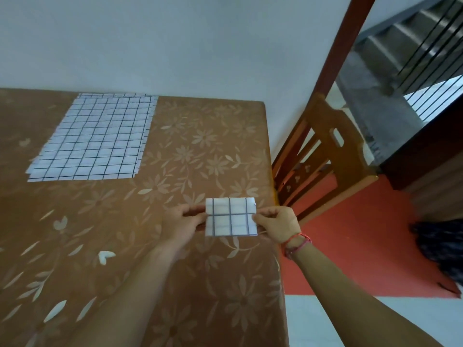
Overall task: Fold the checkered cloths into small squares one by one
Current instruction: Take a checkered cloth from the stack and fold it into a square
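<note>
A flat stack of white, black-gridded checkered cloths (92, 137) lies at the far left of the brown floral-patterned surface (175, 151). Near the right edge, the left hand (181, 222) and right hand (276, 225) pinch opposite side edges of a small folded white checkered square (231, 217), nearly square, long axis left-to-right, face up.

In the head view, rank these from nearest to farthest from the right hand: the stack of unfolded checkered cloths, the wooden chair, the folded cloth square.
1. Folded cloth square: pinched in the right hand, just to its left.
2. Wooden chair: beyond the hand, off the table's right edge.
3. Stack of unfolded checkered cloths: far left, at the back of the table.
</note>
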Tool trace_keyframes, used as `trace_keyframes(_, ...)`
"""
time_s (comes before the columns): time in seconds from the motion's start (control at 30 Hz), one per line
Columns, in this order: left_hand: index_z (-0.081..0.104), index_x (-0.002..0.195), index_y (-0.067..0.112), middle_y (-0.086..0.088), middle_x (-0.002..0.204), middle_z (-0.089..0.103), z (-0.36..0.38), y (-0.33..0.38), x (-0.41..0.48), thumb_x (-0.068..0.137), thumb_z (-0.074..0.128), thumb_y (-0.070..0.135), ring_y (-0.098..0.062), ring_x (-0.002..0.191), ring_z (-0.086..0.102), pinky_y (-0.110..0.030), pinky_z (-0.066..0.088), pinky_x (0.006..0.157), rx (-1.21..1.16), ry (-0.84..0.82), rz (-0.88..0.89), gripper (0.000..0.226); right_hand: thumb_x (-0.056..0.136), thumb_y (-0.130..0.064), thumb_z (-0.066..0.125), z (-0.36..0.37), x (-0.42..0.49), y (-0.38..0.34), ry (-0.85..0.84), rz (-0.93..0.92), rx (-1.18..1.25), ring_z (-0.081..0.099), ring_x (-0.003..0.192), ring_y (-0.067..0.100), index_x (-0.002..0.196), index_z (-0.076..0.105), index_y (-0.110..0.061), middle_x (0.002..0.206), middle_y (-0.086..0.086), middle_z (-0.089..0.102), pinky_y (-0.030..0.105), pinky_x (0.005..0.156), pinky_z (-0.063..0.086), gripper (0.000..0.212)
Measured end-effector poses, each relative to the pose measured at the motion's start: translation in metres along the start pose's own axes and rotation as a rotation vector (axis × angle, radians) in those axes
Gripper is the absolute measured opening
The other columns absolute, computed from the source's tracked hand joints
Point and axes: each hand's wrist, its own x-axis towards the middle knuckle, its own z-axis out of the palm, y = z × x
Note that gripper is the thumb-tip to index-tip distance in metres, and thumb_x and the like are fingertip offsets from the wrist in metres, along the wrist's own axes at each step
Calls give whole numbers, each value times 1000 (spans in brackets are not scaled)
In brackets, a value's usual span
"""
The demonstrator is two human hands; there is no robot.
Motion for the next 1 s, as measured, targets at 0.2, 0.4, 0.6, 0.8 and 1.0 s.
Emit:
trace_keyframes(0.2,70,83,7,-10,80,70,7,1,36,81,73,-3,-23,72,70,-19,54,54,76,117,39,11,77,-15,77,18,41,0,86,2,-41,65,55,8,73,75,-20,65,-4,70,20,51,50,7)
trace_keyframes(0.4,70,72,19,-11,80,72,1,-19,101,75,78,5,-32,82,71,-50,60,75,115,125,-21,17,68,-22,82,47,96,7,58,74,-81,67,60,15,65,76,-24,60,-4,71,31,61,57,7)
trace_keyframes(0.6,64,76,13,-10,77,65,-2,-25,137,79,72,-4,-26,75,65,-39,58,65,127,162,-45,19,75,-15,78,69,122,7,32,121,-87,69,56,15,71,71,-20,65,2,71,22,48,51,10)
trace_keyframes(0.8,65,79,16,-9,78,67,-4,-28,157,82,71,4,-22,66,63,-30,46,53,231,159,13,14,77,-13,76,81,139,7,50,97,-127,71,60,19,65,69,-23,63,5,72,31,55,59,17)
trace_keyframes(1.0,63,80,18,-7,83,67,-5,-28,160,84,68,0,-22,77,67,-28,56,61,257,96,25,19,76,-19,74,83,147,15,60,40,-229,70,60,13,63,72,-26,58,-2,70,36,67,61,15)
